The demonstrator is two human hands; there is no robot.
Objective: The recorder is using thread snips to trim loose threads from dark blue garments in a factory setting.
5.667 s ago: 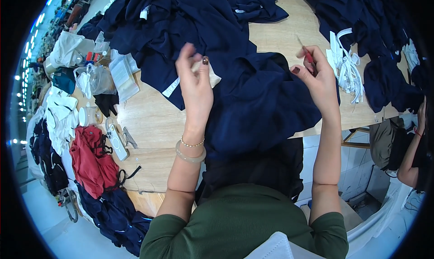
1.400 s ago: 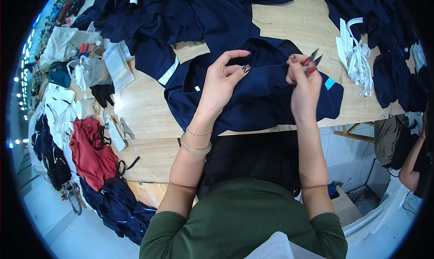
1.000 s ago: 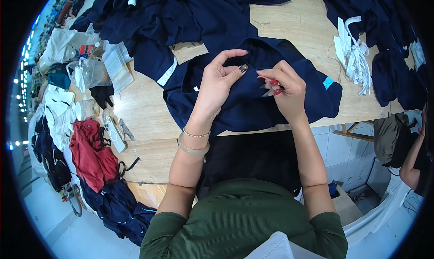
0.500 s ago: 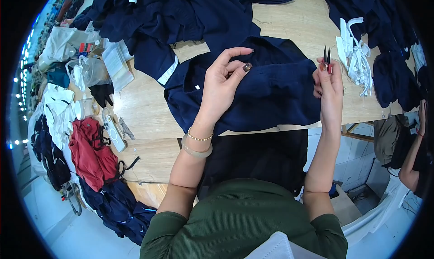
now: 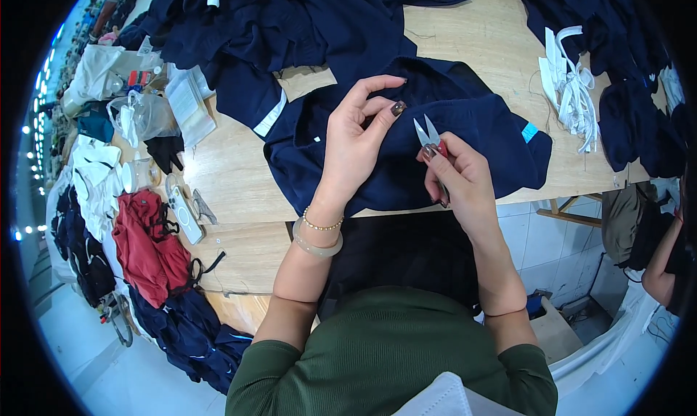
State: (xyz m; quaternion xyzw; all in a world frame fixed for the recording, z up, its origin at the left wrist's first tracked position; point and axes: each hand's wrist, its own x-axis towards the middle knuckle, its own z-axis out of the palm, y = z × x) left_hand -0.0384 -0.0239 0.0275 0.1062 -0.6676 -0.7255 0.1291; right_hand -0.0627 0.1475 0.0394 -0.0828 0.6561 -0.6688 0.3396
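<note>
A navy garment lies loosely folded at the table's near edge, its gathered opening turned up. Over this opening is my left hand, thumb and a bent finger pinched at the cloth's edge, index finger reaching out; the exact pinch point is partly hidden. Small red-handled thread snips are in my right hand, above the garment's front and just right of my left hand. Their pointed blades are spread apart and aim away from me. A light blue patch shows on the garment's right end.
More navy garments are heaped at the back. White strips lie in a tangle at the right. Along the left are a phone, red cloth and plastic bags. A co-worker's arm shows at the right edge.
My right hand has come left and nearer with the snips, from the garment's right end to beside my left hand. The light blue patch is now uncovered. My left hand has barely moved.
</note>
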